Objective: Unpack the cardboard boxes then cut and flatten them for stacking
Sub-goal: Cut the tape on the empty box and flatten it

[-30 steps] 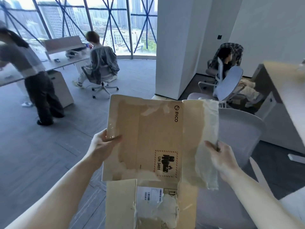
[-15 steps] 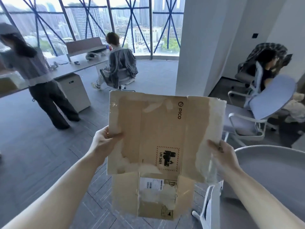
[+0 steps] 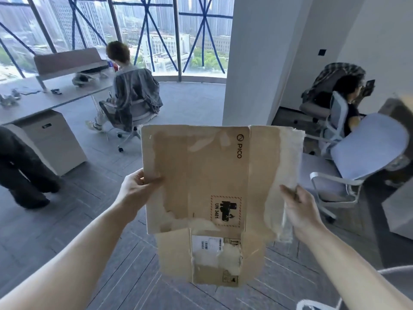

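Left hand [image 3: 138, 189] grips one edge of the flattened box [image 3: 201, 171], right hand [image 3: 299, 204] pinches the torn opposite edge, which may rip and drop from that hand.

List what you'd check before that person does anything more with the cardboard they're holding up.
1. Left hand grips the cardboard box by its left edge: ok.
2. Right hand grips the right edge: ok.
3. Box opened flat: ok.
4. Tape stripped off: not ok, whitish remnants cling along the right side.
5. Stack to lay it on: cannot tell, none in view.
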Tool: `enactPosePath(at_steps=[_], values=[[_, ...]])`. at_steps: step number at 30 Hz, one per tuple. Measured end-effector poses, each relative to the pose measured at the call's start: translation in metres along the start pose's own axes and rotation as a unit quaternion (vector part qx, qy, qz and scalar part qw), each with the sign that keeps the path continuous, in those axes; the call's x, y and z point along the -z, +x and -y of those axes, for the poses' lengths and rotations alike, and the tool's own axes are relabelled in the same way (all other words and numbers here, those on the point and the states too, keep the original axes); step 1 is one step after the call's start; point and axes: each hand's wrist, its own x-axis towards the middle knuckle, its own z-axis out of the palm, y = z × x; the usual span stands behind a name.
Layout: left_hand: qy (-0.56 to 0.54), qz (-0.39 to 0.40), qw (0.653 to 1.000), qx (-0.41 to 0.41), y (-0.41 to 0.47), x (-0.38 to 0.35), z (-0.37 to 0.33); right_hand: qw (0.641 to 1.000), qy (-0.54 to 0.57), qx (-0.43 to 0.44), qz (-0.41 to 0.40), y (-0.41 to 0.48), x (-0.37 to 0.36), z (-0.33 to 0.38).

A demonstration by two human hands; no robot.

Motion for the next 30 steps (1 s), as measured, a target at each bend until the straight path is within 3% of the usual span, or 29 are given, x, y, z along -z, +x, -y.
enactPosePath(at_steps=[8, 13, 15, 18, 20, 24, 27, 29, 30], values=[[0.009, 0.020, 1.000, 0.008, 0.171, -0.014, -0.029, 1.000, 0.009, 0.009, -0.006, 0.135, -0.061, 0.024], [0.130, -0.045, 0.990, 0.002, 0.286, -0.038, -0.045, 0.999, 0.002, 0.049, 0.012, 0.244, -0.100, 0.030], [0.218, -0.094, 0.971, -0.039, 0.331, -0.054, -0.064, 0.997, -0.006, 0.068, 0.026, 0.292, -0.116, 0.038], [0.277, -0.086, 0.940, -0.179, 0.381, -0.088, -0.110, 0.994, -0.033, 0.089, 0.059, 0.356, -0.141, 0.063], [0.315, -0.056, 0.895, -0.312, 0.412, -0.114, -0.145, 0.989, -0.066, 0.106, 0.080, 0.396, -0.160, 0.084], [0.412, 0.019, 0.746, -0.523, 0.472, -0.168, -0.204, 0.967, -0.168, 0.174, 0.084, 0.473, -0.199, 0.109], [0.505, 0.089, 0.632, -0.581, 0.529, -0.213, -0.231, 0.948, -0.224, 0.208, 0.085, 0.534, -0.229, 0.121], [0.565, 0.115, 0.582, -0.574, 0.575, -0.236, -0.237, 0.938, -0.254, 0.222, 0.085, 0.570, -0.247, 0.131], [0.587, 0.127, 0.574, -0.556, 0.598, -0.244, -0.238, 0.931, -0.266, 0.234, 0.086, 0.589, -0.254, 0.133]])
